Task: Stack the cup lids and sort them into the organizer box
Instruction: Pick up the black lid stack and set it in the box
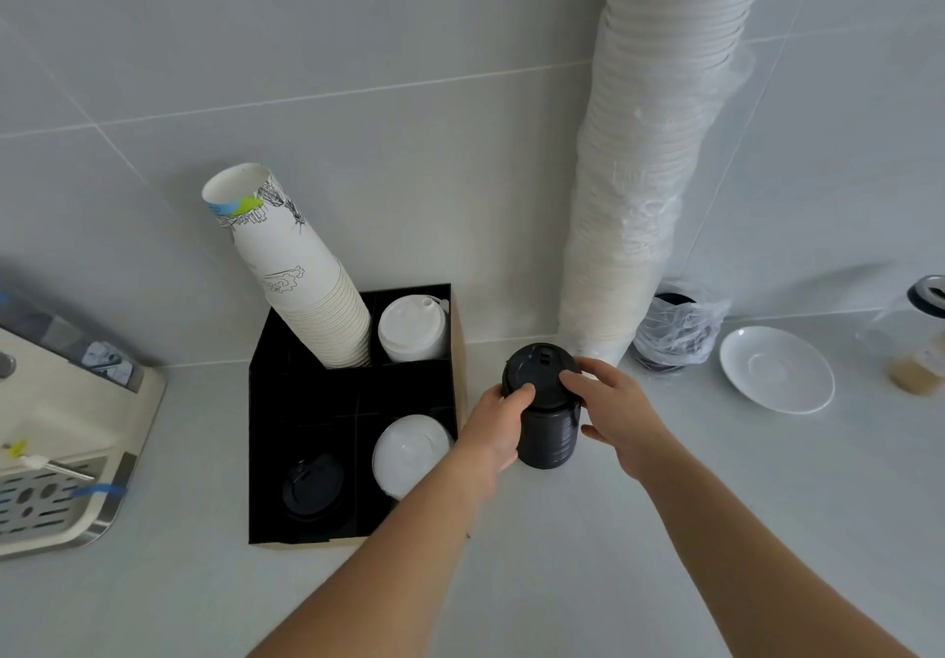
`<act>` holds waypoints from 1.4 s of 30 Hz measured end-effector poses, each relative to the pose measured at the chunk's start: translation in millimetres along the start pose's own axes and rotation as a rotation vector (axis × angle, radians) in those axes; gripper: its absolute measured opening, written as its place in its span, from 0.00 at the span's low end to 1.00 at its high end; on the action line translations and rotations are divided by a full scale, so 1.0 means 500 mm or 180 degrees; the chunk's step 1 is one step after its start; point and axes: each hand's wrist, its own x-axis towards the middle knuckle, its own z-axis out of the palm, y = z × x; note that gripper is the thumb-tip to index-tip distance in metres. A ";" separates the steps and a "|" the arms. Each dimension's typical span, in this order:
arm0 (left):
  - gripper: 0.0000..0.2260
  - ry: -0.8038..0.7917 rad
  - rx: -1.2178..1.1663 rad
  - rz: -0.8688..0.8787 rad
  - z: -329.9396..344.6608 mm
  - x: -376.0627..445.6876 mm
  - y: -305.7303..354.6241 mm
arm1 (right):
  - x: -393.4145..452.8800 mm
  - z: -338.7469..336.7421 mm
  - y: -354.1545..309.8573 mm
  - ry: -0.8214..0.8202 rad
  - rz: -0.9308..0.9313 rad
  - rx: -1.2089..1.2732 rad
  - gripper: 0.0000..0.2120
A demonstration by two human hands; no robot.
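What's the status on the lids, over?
Left hand and right hand gripping black lid stack on counter, right of organizer box. Path clear.

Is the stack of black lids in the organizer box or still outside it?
Outside: the black plastic lid stack stands on the counter beside the black organizer box, gripped by both hands.

A white saucer (777, 369) lies on the worktop (665, 529) at the right. A tall sleeve of paper cups (659, 146) leans at the tiled wall (358, 43). A coffee machine (56, 432) stands at the left.
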 end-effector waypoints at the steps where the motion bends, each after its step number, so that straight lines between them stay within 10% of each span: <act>1: 0.03 -0.0024 -0.0065 -0.0032 0.000 0.002 -0.001 | 0.001 0.001 -0.001 0.0008 0.0011 0.0028 0.11; 15: 0.04 -0.0066 -0.0425 -0.0156 0.019 -0.035 -0.077 | -0.047 -0.018 0.020 -0.0263 0.0197 0.0118 0.13; 42: 0.38 0.0055 -0.1268 -0.1046 0.040 0.037 -0.124 | -0.019 -0.124 0.087 -0.0336 0.0269 0.0647 0.13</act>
